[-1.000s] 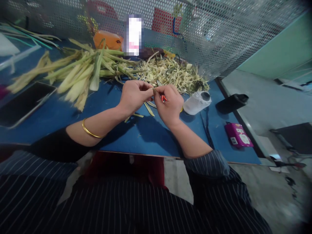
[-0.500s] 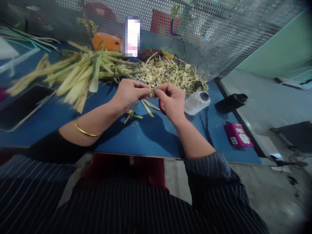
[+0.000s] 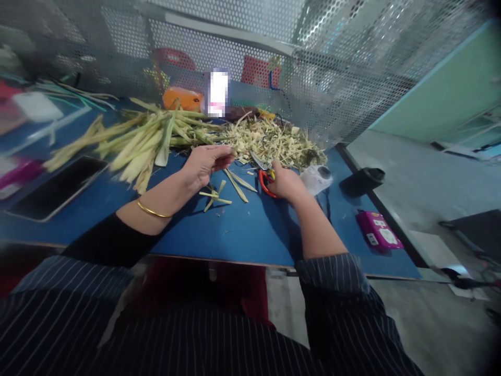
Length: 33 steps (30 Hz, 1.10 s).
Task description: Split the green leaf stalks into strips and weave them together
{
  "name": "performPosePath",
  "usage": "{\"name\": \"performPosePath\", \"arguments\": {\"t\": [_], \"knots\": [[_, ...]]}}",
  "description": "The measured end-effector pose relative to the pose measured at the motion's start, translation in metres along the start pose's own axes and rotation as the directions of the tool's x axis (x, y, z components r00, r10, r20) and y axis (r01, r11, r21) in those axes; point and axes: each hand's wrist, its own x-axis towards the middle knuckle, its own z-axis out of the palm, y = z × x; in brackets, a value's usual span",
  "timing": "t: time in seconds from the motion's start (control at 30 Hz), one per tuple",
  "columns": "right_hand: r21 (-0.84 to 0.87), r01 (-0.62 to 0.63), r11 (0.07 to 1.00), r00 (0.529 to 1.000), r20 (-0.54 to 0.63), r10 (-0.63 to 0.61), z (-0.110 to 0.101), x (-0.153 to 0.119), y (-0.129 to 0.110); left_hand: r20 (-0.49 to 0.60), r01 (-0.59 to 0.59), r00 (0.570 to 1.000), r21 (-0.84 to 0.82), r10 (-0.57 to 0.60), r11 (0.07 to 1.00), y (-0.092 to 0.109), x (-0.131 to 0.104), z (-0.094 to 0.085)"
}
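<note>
My left hand (image 3: 207, 164) pinches a small pale piece of husk (image 3: 234, 152) between thumb and fingertips, just in front of the shredded heap; most of that piece is hidden. On the right, my right hand (image 3: 287, 181) is closed on the red handles of the scissors (image 3: 266, 185), whose blades point toward the scraps, away from me. Below my left hand, a small star-like knot of folded husk strips (image 3: 215, 195) lies on the blue table. Loose cut strips (image 3: 237, 187) rest between the two hands.
Long pale-green husks (image 3: 144, 136) are piled at the left, beside a heap of shreds (image 3: 274, 137). A phone (image 3: 58, 188) lies at far left. A white spool (image 3: 316, 179), black roll (image 3: 362, 181) and purple packet (image 3: 379, 230) sit at right. Perforated metal panel (image 3: 235, 39) stands behind.
My hands have parted. The right has left the small piece of husk and moved down onto the scissors; the left still pinches the piece. The whole view has shifted, showing the table lower.
</note>
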Motion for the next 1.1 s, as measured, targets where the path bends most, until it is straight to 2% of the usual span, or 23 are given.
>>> {"name": "performPosePath", "arguments": {"t": [0.1,0.17,0.23,0.3,0.33,0.4,0.53,0.67,0.77,0.93,1.1], "knots": [[0.104,-0.009,0.995,0.998,-0.061,0.015,-0.01,-0.003,0.007,-0.018,-0.002,1.0,-0.052,0.001,0.999,-0.002,0.003,-0.001],[0.274,0.024,0.962,0.997,-0.083,-0.002,-0.015,-0.006,0.008,-0.028,-0.001,1.0,-0.087,-0.001,0.996,-0.002,0.005,-0.002],[0.564,0.078,0.822,0.996,-0.072,-0.046,-0.016,-0.007,0.006,-0.031,0.005,0.999,-0.127,-0.009,0.992,-0.003,0.007,-0.003],[0.796,0.128,0.592,0.991,-0.079,-0.108,-0.014,-0.007,-0.001,-0.031,0.011,0.999,-0.163,-0.017,0.987,-0.004,0.009,-0.003],[0.853,0.15,0.5,0.986,-0.094,-0.135,-0.012,-0.008,-0.006,-0.033,0.012,0.999,-0.178,-0.018,0.984,-0.004,0.01,-0.004],[0.884,0.187,0.429,0.979,-0.129,-0.16,-0.011,-0.009,-0.014,-0.041,0.004,0.999,-0.201,-0.012,0.98,-0.005,0.012,-0.004],[0.828,0.212,0.518,0.974,-0.136,-0.181,-0.018,-0.015,-0.023,-0.079,-0.03,0.997,-0.236,0.011,0.971,-0.003,0.012,-0.005],[0.703,0.243,0.669,0.969,-0.147,-0.199,-0.025,-0.019,-0.02,-0.116,-0.055,0.993,-0.244,0.027,0.968,-0.002,0.012,-0.006],[0.617,0.277,0.737,0.961,-0.173,-0.216,-0.024,-0.018,-0.016,-0.135,-0.077,0.99,-0.229,0.047,0.97,-0.003,0.014,-0.006],[0.498,0.34,0.798,0.938,-0.236,-0.253,-0.021,-0.017,-0.015,-0.137,-0.097,0.988,-0.21,0.069,0.973,-0.005,0.014,-0.006],[0.455,0.341,0.823,0.935,-0.254,-0.247,-0.022,-0.018,-0.014,-0.114,-0.114,0.989,-0.182,0.095,0.977,-0.003,0.011,-0.003]]}}
